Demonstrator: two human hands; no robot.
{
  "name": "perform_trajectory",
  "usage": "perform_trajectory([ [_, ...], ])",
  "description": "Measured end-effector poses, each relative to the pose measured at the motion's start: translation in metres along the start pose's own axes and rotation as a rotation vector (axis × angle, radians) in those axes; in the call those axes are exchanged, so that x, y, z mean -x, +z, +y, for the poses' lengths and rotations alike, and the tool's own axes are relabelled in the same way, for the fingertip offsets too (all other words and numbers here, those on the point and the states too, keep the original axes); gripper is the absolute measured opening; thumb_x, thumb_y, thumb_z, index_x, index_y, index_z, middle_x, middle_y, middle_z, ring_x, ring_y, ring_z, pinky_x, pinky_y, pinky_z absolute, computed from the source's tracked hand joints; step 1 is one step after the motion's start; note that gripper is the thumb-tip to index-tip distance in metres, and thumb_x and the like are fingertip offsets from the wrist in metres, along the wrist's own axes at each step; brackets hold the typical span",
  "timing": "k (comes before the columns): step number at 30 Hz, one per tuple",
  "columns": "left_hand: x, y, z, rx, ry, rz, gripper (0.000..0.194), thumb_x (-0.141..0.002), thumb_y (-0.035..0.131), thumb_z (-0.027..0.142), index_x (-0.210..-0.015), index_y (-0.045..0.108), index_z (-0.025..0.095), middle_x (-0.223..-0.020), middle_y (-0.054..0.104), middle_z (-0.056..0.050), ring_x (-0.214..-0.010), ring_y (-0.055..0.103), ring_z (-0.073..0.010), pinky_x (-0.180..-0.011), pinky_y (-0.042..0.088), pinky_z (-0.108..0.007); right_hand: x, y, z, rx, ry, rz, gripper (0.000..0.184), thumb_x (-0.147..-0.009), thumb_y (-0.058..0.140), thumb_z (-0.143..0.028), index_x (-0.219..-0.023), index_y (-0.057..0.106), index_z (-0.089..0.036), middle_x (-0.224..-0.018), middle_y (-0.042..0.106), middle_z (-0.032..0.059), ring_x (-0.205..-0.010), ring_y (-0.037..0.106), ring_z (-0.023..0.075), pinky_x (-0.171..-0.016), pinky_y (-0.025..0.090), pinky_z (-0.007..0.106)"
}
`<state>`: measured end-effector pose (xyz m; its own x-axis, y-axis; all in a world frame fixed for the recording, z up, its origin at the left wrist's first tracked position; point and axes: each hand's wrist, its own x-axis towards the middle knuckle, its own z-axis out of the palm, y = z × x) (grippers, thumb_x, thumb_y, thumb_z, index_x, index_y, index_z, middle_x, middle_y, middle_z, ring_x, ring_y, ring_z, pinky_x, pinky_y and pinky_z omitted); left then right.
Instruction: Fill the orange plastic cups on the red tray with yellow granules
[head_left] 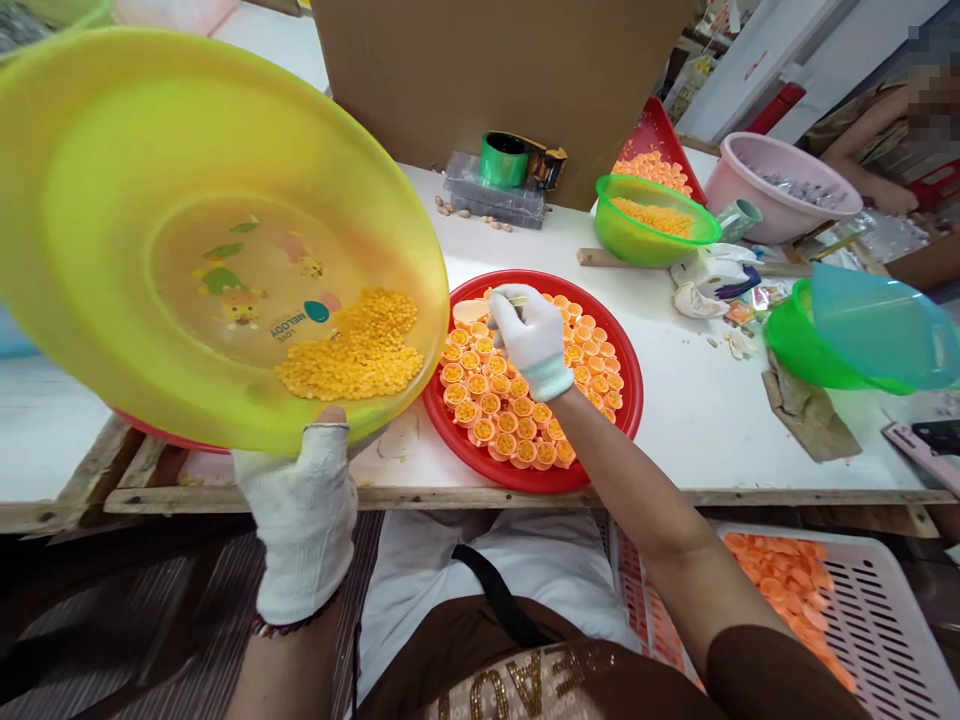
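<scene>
My left hand, in a white glove, grips the near rim of a big yellow plastic basin and holds it tilted up; a heap of small yellow pellets lies at its low side. My right hand, also gloved, is closed on a small stick-like tool over a red round tray on the white table. The tray is packed with several small orange cups filled with yellow pellets.
A green bowl of yellow pellets, a red tray of orange pieces, a pink basin, stacked green and blue bowls, green tape, a cardboard box. A white crate of orange pieces sits lower right. Another person's arm is at far right.
</scene>
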<state>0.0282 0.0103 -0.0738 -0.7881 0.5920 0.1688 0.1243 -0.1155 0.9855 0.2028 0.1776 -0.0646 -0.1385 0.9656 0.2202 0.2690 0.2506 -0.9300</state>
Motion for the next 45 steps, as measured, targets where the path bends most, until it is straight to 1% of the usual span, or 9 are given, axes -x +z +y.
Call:
perform_trajectory([
  [5, -0.004, 0.017, -0.002, 0.046, -0.082, -0.060, 0.050, -0.078, 0.081, 0.032, -0.124, 0.066, 0.016, -0.138, 0.071, -0.012, -0.132, 0.067, -0.0268, -0.118, 0.054, -0.040, -0.005, 0.024, -0.019, 0.006, 0.091, -0.161, 0.012, -0.097, 0.060, -0.022, -0.086, 0.066, -0.019, -0.068, 0.064, -0.0026, -0.054, 0.058, 0.0091, -0.053, 0.048, 0.023],
  [9, -0.009, 0.029, -0.002, 0.042, -0.130, -0.100, 0.052, -0.077, 0.079, 0.034, -0.124, 0.066, 0.019, -0.138, 0.071, -0.012, -0.125, 0.070, -0.0261, -0.112, 0.057, -0.040, -0.008, 0.038, -0.025, -0.105, 0.379, -0.270, 0.011, -0.094, 0.059, -0.015, -0.085, 0.065, -0.018, -0.063, 0.065, -0.0033, -0.044, 0.056, 0.0088, -0.039, 0.041, 0.020],
  [18, -0.022, 0.030, 0.001, 0.052, -0.163, -0.109, 0.057, -0.075, 0.078, 0.035, -0.128, 0.065, 0.016, -0.131, 0.073, -0.013, -0.118, 0.072, -0.0249, -0.110, 0.058, -0.040, -0.028, -0.002, -0.006, -0.516, 0.594, -0.144, 0.015, -0.096, 0.065, -0.022, -0.082, 0.061, -0.018, -0.063, 0.063, -0.0032, -0.046, 0.051, 0.0059, -0.038, 0.039, 0.016],
  [22, -0.034, 0.023, 0.005, 0.017, -0.114, -0.065, 0.054, -0.074, 0.080, 0.034, -0.124, 0.067, 0.016, -0.130, 0.074, -0.012, -0.126, 0.068, -0.0266, -0.120, 0.051, -0.044, -0.032, -0.021, 0.006, -0.371, 0.468, -0.081, 0.019, -0.094, 0.068, -0.030, -0.080, 0.063, -0.019, -0.068, 0.065, -0.0011, -0.049, 0.054, 0.0079, -0.041, 0.044, 0.019],
  [26, -0.041, 0.018, 0.006, 0.020, -0.112, -0.044, 0.065, -0.074, 0.081, 0.033, -0.134, 0.063, 0.015, -0.142, 0.068, -0.015, -0.133, 0.065, -0.0292, -0.123, 0.048, -0.046, -0.029, -0.021, 0.019, -0.055, 0.295, -0.049, 0.020, -0.097, 0.057, -0.030, -0.081, 0.064, -0.020, -0.072, 0.065, -0.0001, -0.055, 0.058, 0.0121, -0.049, 0.047, 0.025],
  [31, -0.040, 0.020, 0.004, 0.046, -0.121, -0.063, 0.065, -0.074, 0.082, 0.032, -0.134, 0.064, 0.016, -0.143, 0.068, -0.015, -0.133, 0.066, -0.0301, -0.125, 0.046, -0.050, -0.023, -0.017, 0.028, 0.350, -0.201, -0.140, 0.022, -0.099, 0.050, -0.027, -0.083, 0.064, -0.021, -0.081, 0.069, 0.0032, -0.077, 0.062, 0.0175, -0.077, 0.051, 0.033],
  [36, -0.036, 0.030, 0.006, 0.062, -0.120, -0.087, 0.065, -0.076, 0.081, 0.031, -0.137, 0.063, 0.015, -0.144, 0.067, -0.015, -0.131, 0.067, -0.0279, -0.122, 0.049, -0.046, -0.021, -0.017, 0.007, 0.321, -0.327, -0.036, 0.026, -0.105, 0.050, -0.036, -0.096, 0.069, -0.021, -0.095, 0.075, 0.0072, -0.086, 0.066, 0.0187, -0.084, 0.052, 0.035],
  [40, -0.027, 0.042, 0.006, 0.056, -0.113, -0.147, 0.061, -0.079, 0.080, 0.033, -0.134, 0.063, 0.016, -0.140, 0.070, -0.015, -0.129, 0.068, -0.0271, -0.118, 0.053, -0.043, -0.026, -0.003, -0.013, 0.221, -0.161, -0.094, 0.017, -0.099, 0.057, -0.024, -0.086, 0.068, -0.021, -0.084, 0.073, 0.0026, -0.078, 0.066, 0.0158, -0.078, 0.053, 0.031],
  [45, -0.016, 0.054, 0.005, -0.011, -0.118, -0.199, 0.056, -0.080, 0.077, 0.035, -0.132, 0.064, 0.017, -0.136, 0.071, -0.014, -0.129, 0.068, -0.0274, -0.116, 0.054, -0.043, -0.027, 0.015, -0.019, -0.060, 0.365, -0.229, 0.015, -0.093, 0.059, -0.016, -0.081, 0.065, -0.020, -0.065, 0.067, -0.0019, -0.048, 0.059, 0.0112, -0.043, 0.045, 0.024],
])
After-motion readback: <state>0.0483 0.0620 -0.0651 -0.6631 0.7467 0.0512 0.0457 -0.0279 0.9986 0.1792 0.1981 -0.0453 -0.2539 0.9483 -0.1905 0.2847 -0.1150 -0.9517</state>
